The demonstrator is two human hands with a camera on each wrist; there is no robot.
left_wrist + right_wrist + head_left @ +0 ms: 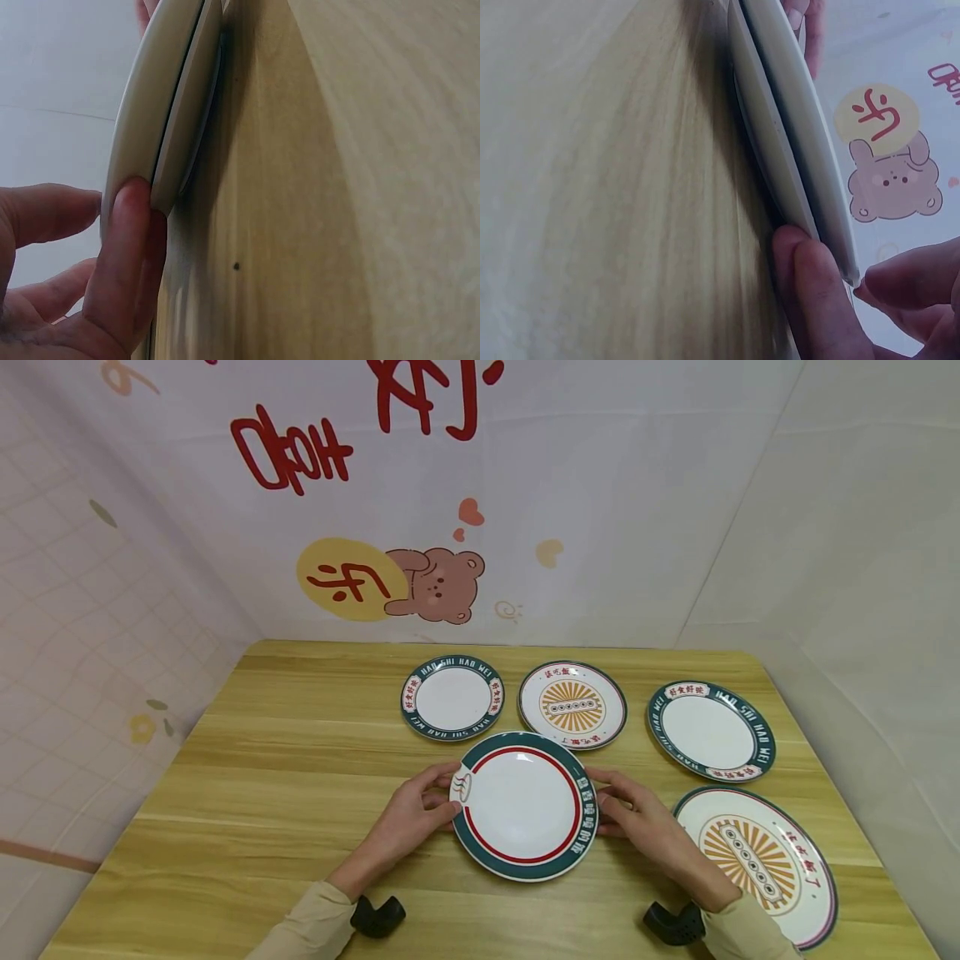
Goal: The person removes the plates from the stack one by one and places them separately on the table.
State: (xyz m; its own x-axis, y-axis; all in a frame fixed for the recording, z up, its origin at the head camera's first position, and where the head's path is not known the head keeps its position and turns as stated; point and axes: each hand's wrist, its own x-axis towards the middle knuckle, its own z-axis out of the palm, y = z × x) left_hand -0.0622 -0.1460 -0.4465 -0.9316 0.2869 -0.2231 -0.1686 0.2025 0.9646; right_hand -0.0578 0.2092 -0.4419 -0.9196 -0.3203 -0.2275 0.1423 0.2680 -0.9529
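Observation:
A round white plate [522, 808] with a dark green rim and a red ring lies face up in front of me. Both wrist views show a second plate [180, 127] stacked beneath it. My left hand [411, 814] grips the left edge, its thumb at the upper rim and fingers under the side. The right hand [637, 817] grips the opposite edge the same way, with fingertips [817, 262] at the lower plate's rim. Whether the lower plate touches the wood is hard to tell.
Along the back of the wooden table [300, 760] lie a green-rimmed plate [452, 698], a sunburst plate [572, 705] and another green-rimmed plate [711, 731]. A larger sunburst plate [757, 860] lies by my right forearm. Black curved pieces [377, 917] sit at both wrists.

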